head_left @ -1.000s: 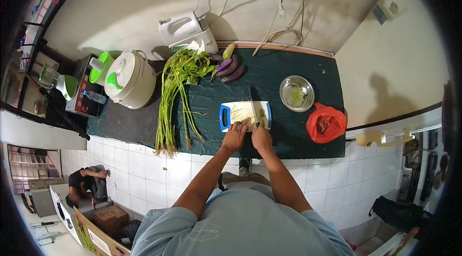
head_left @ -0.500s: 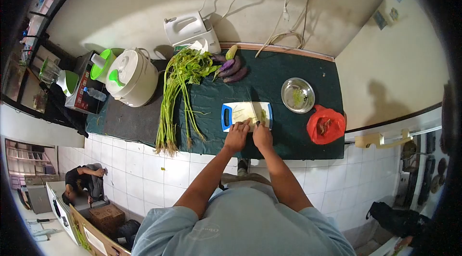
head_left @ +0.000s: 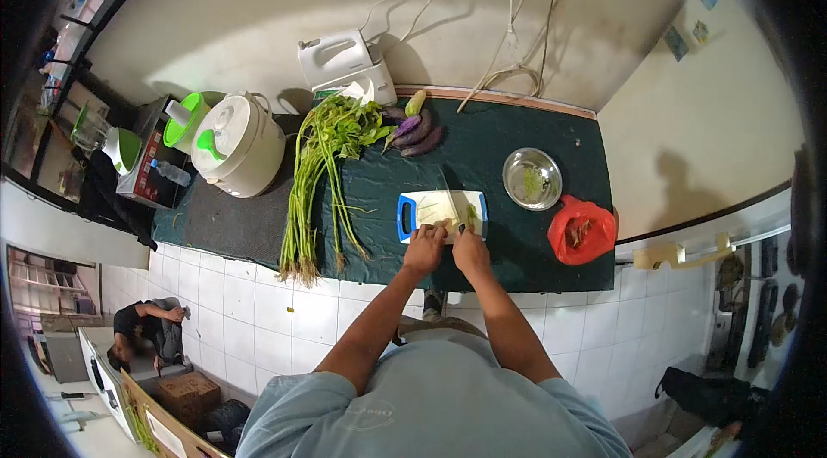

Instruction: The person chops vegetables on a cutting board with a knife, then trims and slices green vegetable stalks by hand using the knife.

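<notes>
right hand (head_left: 469,251) closed round the handle of a knife (head_left: 451,199), blade pointing away over the white, blue-ended chopping board (head_left: 483,215). left hand (head_left: 424,249) at the board's near edge, fingers bent down; too small to tell what, if anything, they grip. green bits (head_left: 471,213) right of the blade. steel bowl (head_left: 516,179) and red bag (head_left: 564,244) farther right; leafy stems (head_left: 301,208) left, on dark green cloth (head_left: 517,251).
</notes>
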Available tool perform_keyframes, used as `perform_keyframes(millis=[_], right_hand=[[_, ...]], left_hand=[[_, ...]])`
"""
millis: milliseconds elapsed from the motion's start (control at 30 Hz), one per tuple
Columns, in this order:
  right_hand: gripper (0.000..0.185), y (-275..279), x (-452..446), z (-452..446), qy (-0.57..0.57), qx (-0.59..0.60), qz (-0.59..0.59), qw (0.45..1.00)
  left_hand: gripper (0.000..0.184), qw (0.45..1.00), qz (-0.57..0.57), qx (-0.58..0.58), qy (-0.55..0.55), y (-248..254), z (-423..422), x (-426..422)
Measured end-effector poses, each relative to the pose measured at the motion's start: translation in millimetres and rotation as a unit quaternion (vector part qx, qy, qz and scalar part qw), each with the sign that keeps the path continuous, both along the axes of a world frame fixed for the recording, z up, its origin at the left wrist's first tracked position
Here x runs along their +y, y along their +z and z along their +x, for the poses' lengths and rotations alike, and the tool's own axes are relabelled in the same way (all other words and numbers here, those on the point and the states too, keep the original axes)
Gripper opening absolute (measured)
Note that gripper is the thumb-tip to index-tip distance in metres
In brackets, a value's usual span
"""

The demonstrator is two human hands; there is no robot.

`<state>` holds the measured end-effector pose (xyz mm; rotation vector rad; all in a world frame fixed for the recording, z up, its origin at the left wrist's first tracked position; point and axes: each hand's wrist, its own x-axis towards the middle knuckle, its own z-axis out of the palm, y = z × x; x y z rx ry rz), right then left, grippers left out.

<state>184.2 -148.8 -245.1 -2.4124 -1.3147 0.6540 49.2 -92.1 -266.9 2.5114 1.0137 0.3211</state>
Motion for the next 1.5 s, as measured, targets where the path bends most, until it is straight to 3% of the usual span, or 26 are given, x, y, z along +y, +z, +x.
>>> perform_keyframes(millis=[200, 333, 467, 633, 733, 800, 900, 933, 1067, 1200, 1367, 1500], right_hand=[[0.037, 0, -1, -6, -0.035, 0.023, 0.008, 0.999], [0.04, 5, 7, 4, 0.028, 0.029, -0.025, 0.999], [0.046, -5, -8, -15, -0.035, 0.02, -0.028, 0.999], [0.039, -9, 8, -6, 0.005, -0.018, 0.001, 1.0], [0.038, -2, 9, -7, 0.017, 0.006, 0.005, 1.0], [0.037, 7, 0, -16, -0.035, 0.035, -0.023, 0.999], [0.033, -10, 3, -15, -0.035, 0.023, -0.016, 0.999], [0.033, -13, 5, -11, -0.034, 0.024, -0.017, 0.999], [0.033, 8, 18, -5, 0.015, 0.014, -0.032, 0.999], [0.032, -3, 3, -15, -0.023, 0.014, -0.052, 0.998], [0.032, -6, 3, -7, -0.04, 0.058, -0.068, 0.995], [0.033, 5, 7, -8, 0.008, 0.018, -0.024, 1.0]], left_hand=[[0.039, 0.997, 0.066, 0.02, -0.027, -10, 0, 0], [0.046, 0.999, 0.039, -0.003, -0.007, -2, 0, -3], [0.052, 1.0, 0.005, 0.0, 0.009, -3, 2, -4], [0.054, 1.0, -0.013, -0.013, 0.021, -2, 1, -6], [0.05, 0.998, 0.01, -0.022, 0.062, -4, 10, -6], [0.043, 0.996, 0.003, -0.016, 0.09, 1, 11, -10], [0.042, 0.997, -0.004, -0.008, 0.071, 6, 17, 0], [0.028, 0.995, 0.055, -0.02, 0.077, 8, 20, 5], [0.011, 0.993, 0.104, 0.012, 0.053, 4, 25, 23], [0.009, 0.993, 0.105, 0.009, 0.06, 6, 31, 28], [0.005, 0.977, -0.042, -0.019, 0.208, 7, 40, 34], [0.01, 0.962, -0.089, -0.051, 0.254, 2, 38, 39]])
